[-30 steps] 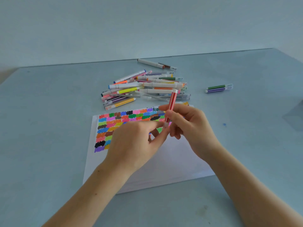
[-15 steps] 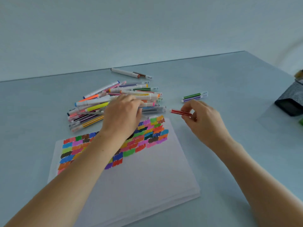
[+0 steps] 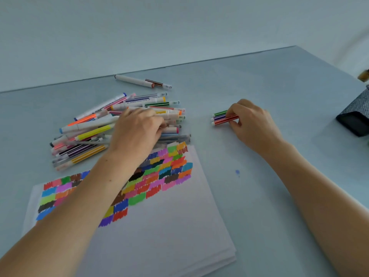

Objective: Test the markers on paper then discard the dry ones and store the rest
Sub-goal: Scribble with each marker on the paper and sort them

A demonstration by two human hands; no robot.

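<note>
A heap of coloured markers (image 3: 95, 128) lies on the table beyond a stack of white paper (image 3: 159, 226) covered with colour swatches. My left hand (image 3: 137, 130) reaches into the heap, fingers curled over a marker whose dark striped end shows at the fingertips. To the right, my right hand (image 3: 251, 124) pinches a red striped marker (image 3: 223, 120) and holds it low on the table beside a green marker (image 3: 219, 113) and a purple marker (image 3: 218, 117).
A lone white marker with a brown cap (image 3: 139, 80) lies at the back. A black mesh holder (image 3: 357, 114) stands at the right edge. A small blue ink spot (image 3: 237, 172) marks the table right of the paper.
My right hand carried the red marker rightward and set it down next to the green and purple ones. My left hand went from the paper into the heap. The view shifted right.
</note>
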